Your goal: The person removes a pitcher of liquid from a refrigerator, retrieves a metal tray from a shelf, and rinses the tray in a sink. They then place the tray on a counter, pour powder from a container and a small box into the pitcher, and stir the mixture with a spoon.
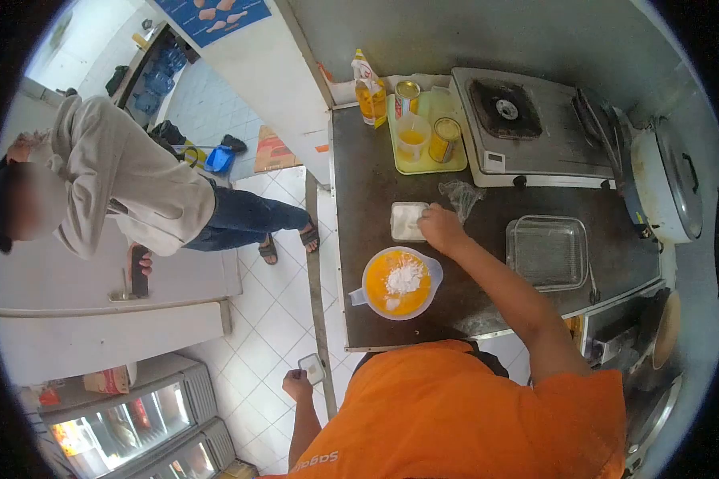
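Observation:
My right hand (441,229) has its fingers closed at the right edge of a small white tub (400,232) of white powder on the dark worktop; what they grip is hidden. Beside it stands a translucent measuring jug (357,298) of orange-yellow liquid, with a heap of white powder (406,279) on top. Low at the left, off the worktop's edge, my left hand (297,385) grips a small white rectangular container (312,369). A crumpled clear plastic bag (462,198) lies just beyond my right hand.
A light green tray (423,166) holds cans and a plastic cup (413,134), near an oil pouch (369,96). A gas stove (551,136), a large lidded pot (663,184) and a clear rectangular dish (547,251) are at the right. Another person (144,168) stands at the left.

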A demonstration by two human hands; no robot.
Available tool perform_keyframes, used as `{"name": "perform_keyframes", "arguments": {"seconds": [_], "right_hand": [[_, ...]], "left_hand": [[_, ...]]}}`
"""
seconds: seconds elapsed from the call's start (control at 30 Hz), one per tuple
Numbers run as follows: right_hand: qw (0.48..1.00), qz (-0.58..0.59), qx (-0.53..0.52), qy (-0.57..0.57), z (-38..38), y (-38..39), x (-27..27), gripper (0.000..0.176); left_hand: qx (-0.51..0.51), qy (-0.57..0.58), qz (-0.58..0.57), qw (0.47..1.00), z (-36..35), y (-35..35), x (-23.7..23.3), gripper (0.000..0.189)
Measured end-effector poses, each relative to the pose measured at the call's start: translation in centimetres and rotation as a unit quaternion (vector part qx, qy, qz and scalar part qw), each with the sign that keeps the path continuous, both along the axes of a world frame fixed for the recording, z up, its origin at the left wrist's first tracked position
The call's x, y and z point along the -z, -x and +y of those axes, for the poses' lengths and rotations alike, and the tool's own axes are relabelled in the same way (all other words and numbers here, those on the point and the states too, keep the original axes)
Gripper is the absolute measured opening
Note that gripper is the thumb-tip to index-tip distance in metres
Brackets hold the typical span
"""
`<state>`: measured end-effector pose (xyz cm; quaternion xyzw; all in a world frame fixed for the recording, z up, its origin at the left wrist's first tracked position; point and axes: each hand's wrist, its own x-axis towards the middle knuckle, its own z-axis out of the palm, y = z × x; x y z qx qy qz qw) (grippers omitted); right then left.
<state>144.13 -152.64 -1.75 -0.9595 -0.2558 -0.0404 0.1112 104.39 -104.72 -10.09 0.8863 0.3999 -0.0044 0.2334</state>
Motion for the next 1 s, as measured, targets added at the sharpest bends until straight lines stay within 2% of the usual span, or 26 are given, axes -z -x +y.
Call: {"name": "perform_keyframes", "arguments": {"seconds": [0.1, 0.3, 0.4, 0.5, 0.6, 0.63, 0.7, 0.8, 0.83, 0.87, 0.9, 0.93, 1.0], "right_hand": [[0.998, 0.062, 0.006, -0.017, 0.8, 0.3, 0.9, 0.020], [0.965, 0.149, 0.080, -0.200, -1.2, -0.5, 0.6, 0.017], [0.931, 0.164, 0.094, -0.313, -1.6, 0.7, -5.5, 0.019], [0.870, 0.284, 0.075, -0.395, -1.8, 2.8, -11.8, 0.020], [0.937, 0.188, 0.021, -0.295, -1.5, 4.2, -14.0, 0.019], [0.949, 0.161, 0.046, -0.268, -1.4, 4.0, -13.3, 0.019], [0.967, 0.105, 0.095, -0.211, -1.1, 2.6, -10.0, 0.020], [0.976, 0.121, 0.097, -0.153, -0.1, 0.0, -3.0, 0.023], [0.978, 0.092, 0.107, -0.153, 0.2, 0.0, -2.8, 0.024], [0.979, 0.061, 0.118, -0.153, 0.6, 0.0, -2.6, 0.025], [0.979, 0.029, 0.128, -0.153, 1.1, -0.2, -2.7, 0.027], [0.962, 0.059, 0.151, -0.219, 1.3, -0.6, -3.2, 0.029], [0.912, 0.124, 0.190, -0.342, 1.3, -0.6, -5.0, 0.033]], "left_hand": [[-0.015, -0.001, -0.026, 1.000, 0.1, -0.8, -0.8, 0.013], [-0.012, 0.008, -0.028, 1.000, 0.0, 0.3, -0.4, 0.013], [-0.017, 0.009, -0.005, 1.000, -0.3, 0.6, -0.2, 0.013], [-0.026, 0.020, -0.005, 0.999, -0.6, 0.8, 0.5, 0.014], [-0.018, 0.012, -0.024, 0.999, -0.1, 0.7, 0.9, 0.014], [-0.012, 0.007, -0.031, 0.999, -0.3, -0.4, 0.5, 0.014], [0.052, -0.017, -0.088, 0.995, -0.6, -3.6, -1.1, 0.013], [0.129, -0.048, -0.153, 0.979, -2.6, -11.1, -6.3, 0.014], [0.098, 0.000, -0.225, 0.969, -4.3, -14.3, -8.9, 0.014], [0.106, 0.023, -0.239, 0.965, -6.0, -17.8, -11.7, 0.015], [0.088, 0.116, -0.274, 0.951, -5.3, -20.6, -10.3, 0.015], [0.079, 0.229, -0.303, 0.922, -6.6, -23.9, -11.7, 0.016], [0.132, 0.338, -0.262, 0.894, -9.7, -30.1, -14.3, 0.020]]}}
